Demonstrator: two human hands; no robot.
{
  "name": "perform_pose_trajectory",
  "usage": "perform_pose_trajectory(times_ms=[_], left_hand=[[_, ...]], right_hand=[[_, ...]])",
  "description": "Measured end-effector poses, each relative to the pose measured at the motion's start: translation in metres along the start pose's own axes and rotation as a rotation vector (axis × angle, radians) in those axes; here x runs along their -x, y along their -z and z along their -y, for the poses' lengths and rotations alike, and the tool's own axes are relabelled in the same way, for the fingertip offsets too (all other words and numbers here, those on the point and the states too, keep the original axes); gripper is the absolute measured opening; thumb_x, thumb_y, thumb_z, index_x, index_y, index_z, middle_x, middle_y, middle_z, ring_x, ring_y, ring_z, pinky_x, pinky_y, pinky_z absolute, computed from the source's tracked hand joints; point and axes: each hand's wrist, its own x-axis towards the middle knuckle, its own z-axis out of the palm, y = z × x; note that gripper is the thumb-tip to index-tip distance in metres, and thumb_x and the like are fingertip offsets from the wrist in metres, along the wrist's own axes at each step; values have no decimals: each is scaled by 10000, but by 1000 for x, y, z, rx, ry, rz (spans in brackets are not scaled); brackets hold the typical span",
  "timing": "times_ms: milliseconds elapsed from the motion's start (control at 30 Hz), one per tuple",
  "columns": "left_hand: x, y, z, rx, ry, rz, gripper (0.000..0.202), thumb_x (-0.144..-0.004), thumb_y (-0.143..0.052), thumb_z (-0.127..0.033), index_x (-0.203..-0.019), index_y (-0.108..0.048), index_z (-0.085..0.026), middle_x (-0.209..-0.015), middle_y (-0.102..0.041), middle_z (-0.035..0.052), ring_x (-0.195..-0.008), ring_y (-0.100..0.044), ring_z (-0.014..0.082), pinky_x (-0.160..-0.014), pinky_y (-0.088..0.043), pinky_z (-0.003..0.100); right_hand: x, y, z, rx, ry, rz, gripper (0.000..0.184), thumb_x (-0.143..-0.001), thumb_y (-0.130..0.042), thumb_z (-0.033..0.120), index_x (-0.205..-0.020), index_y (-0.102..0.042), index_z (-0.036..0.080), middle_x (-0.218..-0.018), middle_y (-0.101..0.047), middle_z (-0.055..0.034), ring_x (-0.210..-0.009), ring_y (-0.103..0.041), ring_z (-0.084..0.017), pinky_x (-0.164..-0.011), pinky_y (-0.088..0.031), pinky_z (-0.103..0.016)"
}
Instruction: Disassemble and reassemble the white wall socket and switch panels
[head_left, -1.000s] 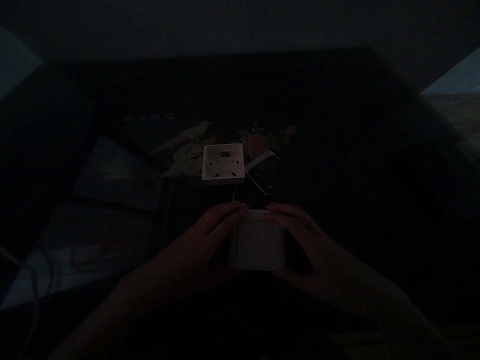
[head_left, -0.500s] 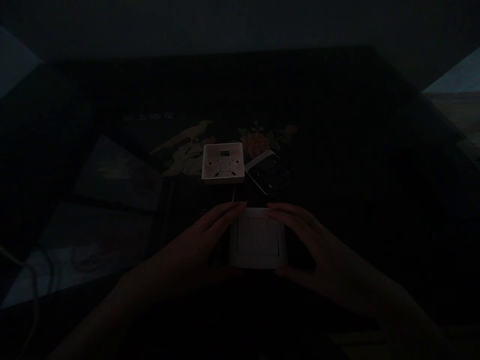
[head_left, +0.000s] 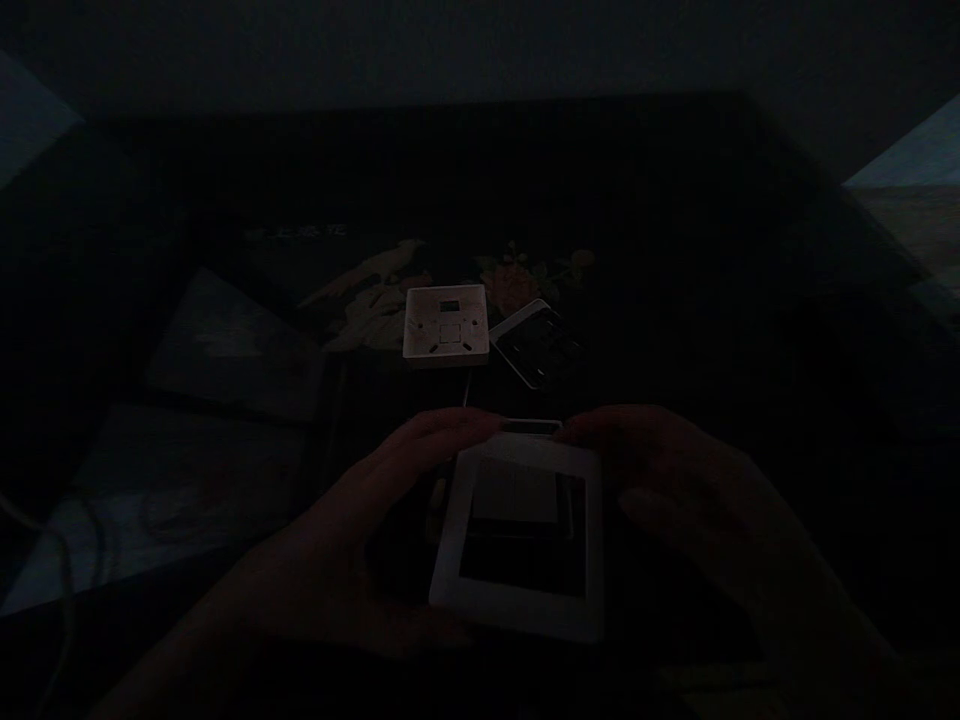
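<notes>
The light is very dim. A white square switch frame (head_left: 517, 615) with an open middle is tilted up towards me. Behind and below it, partly hidden, lies the switch body (head_left: 515, 490) with its pale rocker face. My left hand (head_left: 375, 520) spans the frame's left side, fingers over the top and thumb by the lower left corner. My right hand (head_left: 667, 480) is at the upper right corner. Its bent fingers reach the top edge, while the thumb stands apart from the frame with nothing visible between.
Beyond my hands a white mounting box (head_left: 448, 325) lies with its hollow side up. Right of it rests another switch plate (head_left: 536, 345), dark back showing. The dark tabletop (head_left: 675, 250) carries a painted bird and flowers. A cable (head_left: 67, 590) hangs at the left.
The frame has come away from the switch body and tipped towards me. My right thumb has left the lower edge, and my left thumb has moved down.
</notes>
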Motion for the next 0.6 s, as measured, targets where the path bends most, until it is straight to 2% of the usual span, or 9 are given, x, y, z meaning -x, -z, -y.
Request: perform_pose_trajectory(times_ms=[67, 133, 200, 300, 367, 500, 600], left_hand=[[2, 0, -3, 84, -73, 56, 733, -849, -715, -423, -1493, -368, -371, -1544, -452, 36, -1374, -482, 346, -1105, -470, 492], [4, 0, -6, 140, -129, 102, 812, -866, -699, -460, -1539, -251, -391, -1604, -355, 31, -1419, -426, 327, -1124, -452, 485], [6, 1, -7, 114, -117, 90, 771, -922, -639, -436, -1550, -192, -417, -1626, -307, 10, -1447, -385, 297, -1144, -434, 465], [5, 0, -4, -51, -64, -100, 597, -989, -538, -298, -1517, -290, -424, -1579, -398, 2, -1429, -418, 278, -1128, -457, 453], [3, -4, -1, -151, -78, -218, 564, -985, -543, -334, -1506, -334, -383, -1539, -442, 38, -1401, -448, 300, -1103, -480, 470], [0, -19, 5, -234, -136, -285, 923, -831, -690, -590, -1562, -197, -317, -1537, -402, 117, -1392, -423, 349, -1056, -509, 511], [0, -27, 7, -268, -122, -340, 983, -791, -715, -617, -1563, -193, -302, -1505, -422, 129, -1368, -438, 337, -1026, -535, 497]], right_hand=[[-1, 0, 1, -107, -133, 12, 264, -894, -695, 363, -1156, -671, 360, -938, -728, 26, -750, -717, -92, -629, -571, -135], [-2, 1, 2, -213, -246, 111, 307, -861, -739, 327, -1163, -687, 335, -801, -703, 43, -596, -686, -65, -538, -551, -118], [-2, 2, 2, -347, -310, 194, 388, -842, -760, 310, -1218, -665, 324, -752, -689, 54, -513, -676, -63, -480, -548, -125], [-3, 3, 2, -493, -312, 145, 479, -834, -772, 261, -1283, -609, 302, -765, -713, 49, -530, -718, -98, -500, -584, -154], [-4, 3, 2, -523, -302, 72, 512, -841, -764, 230, -1309, -566, 292, -790, -729, 44, -570, -743, -118, -538, -608, -174], [-8, -4, 1, -544, -313, 30, 568, -829, -774, 210, -1311, -485, 295, -900, -749, 30, -652, -772, -159, -586, -641, -226], [-9, -9, 1, -574, -319, 54, 566, -830, -772, 219, -1293, -452, 287, -869, -742, 43, -677, -777, -168, -608, -646, -239]])
